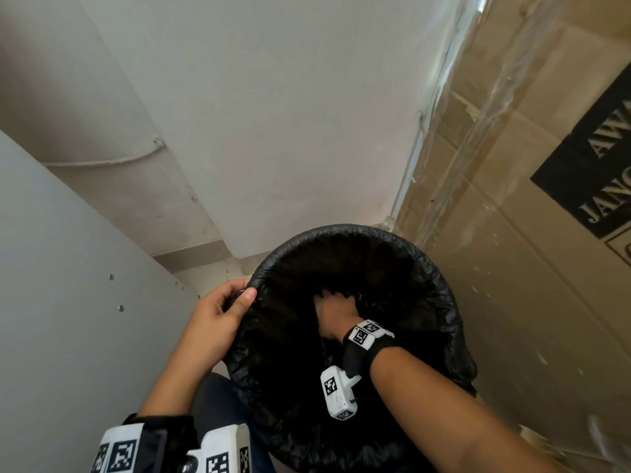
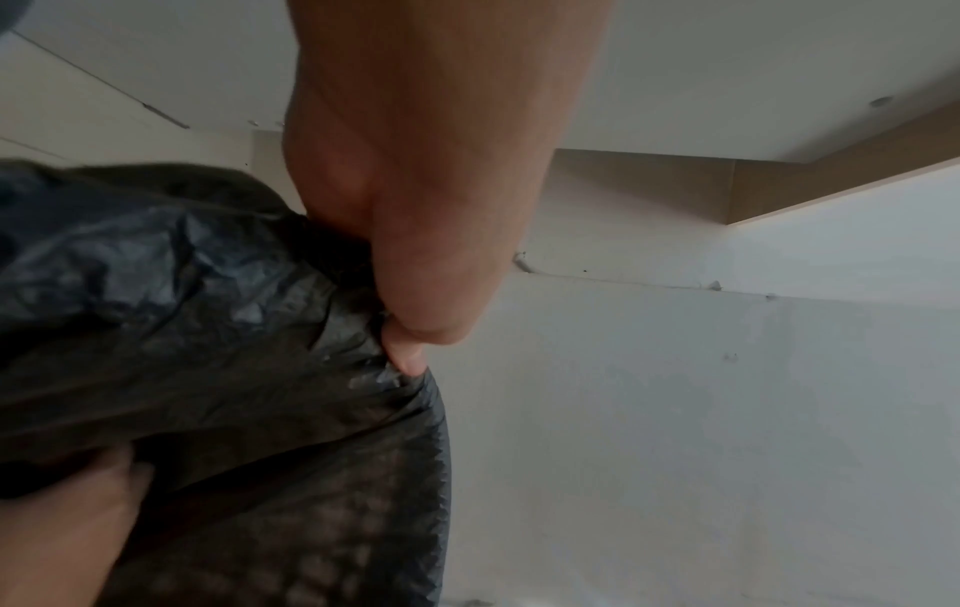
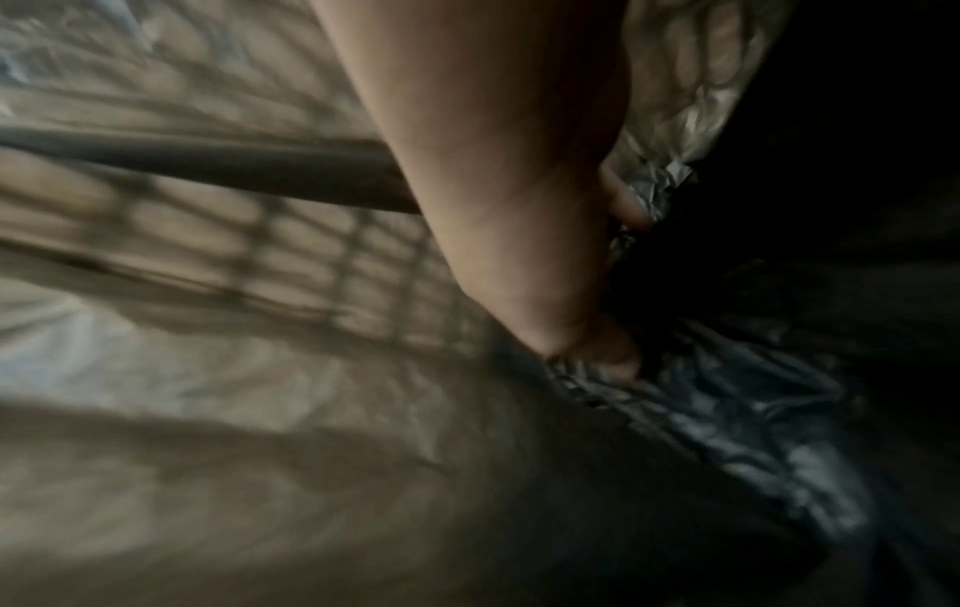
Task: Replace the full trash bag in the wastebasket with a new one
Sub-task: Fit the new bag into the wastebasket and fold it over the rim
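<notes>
A black trash bag [image 1: 430, 302] lines the round wastebasket, its edge folded over the rim [image 1: 341, 230]. The basket's mesh wall [image 2: 322, 550] shows faintly through the plastic. My left hand [image 1: 232, 302] grips the rim and the bag's edge at the near left, thumb inside and fingers outside; the left wrist view shows this left hand [image 2: 410, 341] pinching the plastic. My right hand [image 1: 333, 310] reaches deep inside the bag with its fingers curled into crumpled folds. The right wrist view shows this right hand [image 3: 607, 287] holding bunched bag plastic [image 3: 727, 410]. The bottom of the bag is dark.
The basket stands in a tight corner. A white wall [image 1: 273, 114] is behind it and a pale panel [image 1: 68, 302] on the left. A plastic-wrapped cardboard box [image 1: 532, 172] stands close on the right. My knee in blue jeans [image 1: 218, 397] is beside the basket.
</notes>
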